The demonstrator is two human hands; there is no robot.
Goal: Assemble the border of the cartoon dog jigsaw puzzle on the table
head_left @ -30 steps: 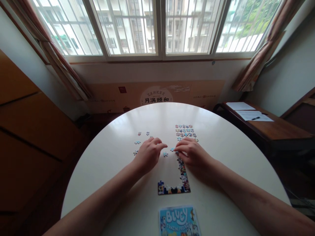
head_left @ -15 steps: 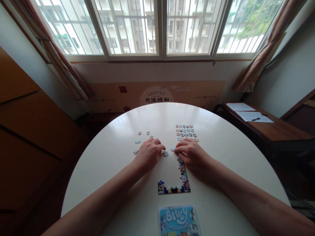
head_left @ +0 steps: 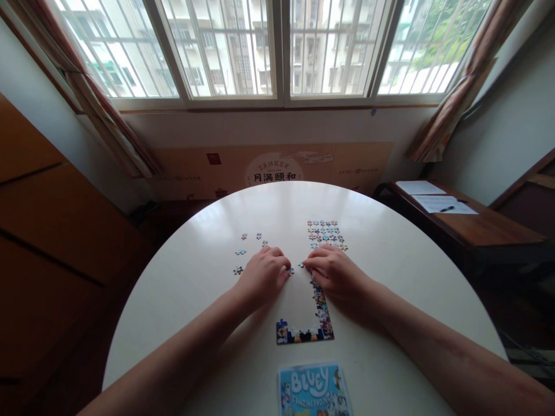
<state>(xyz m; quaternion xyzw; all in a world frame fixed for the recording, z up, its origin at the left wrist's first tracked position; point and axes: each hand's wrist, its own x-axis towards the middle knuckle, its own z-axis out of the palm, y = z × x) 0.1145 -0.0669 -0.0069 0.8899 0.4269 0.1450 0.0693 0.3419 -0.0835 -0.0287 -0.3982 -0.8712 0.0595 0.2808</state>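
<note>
Over the middle of the white table, my left hand (head_left: 266, 271) pinches a small jigsaw puzzle piece (head_left: 292, 270) between thumb and fingers. Just right of it, my right hand (head_left: 332, 267) has its fingertips closed on another light-blue puzzle piece (head_left: 301, 264). A narrow gap separates the two pieces. Below my right hand runs a joined puzzle border (head_left: 321, 315), L-shaped, along the right side and the bottom; its upper end is partly covered by that hand. Rows of loose pieces (head_left: 324, 231) lie beyond my right hand. Several scattered pieces (head_left: 240, 252) lie left of my left hand.
A blue "Bluey" picture card (head_left: 314, 390) lies at the near side of the round table (head_left: 195, 248). To the right stands a wooden side table (head_left: 485, 222) with papers (head_left: 444, 204) and pens. Windows and a wall are beyond the far edge.
My left thumb and fingers have closed around the piece that lay by their tips. My right hand stays at its piece. The whole view has shifted slightly.
</note>
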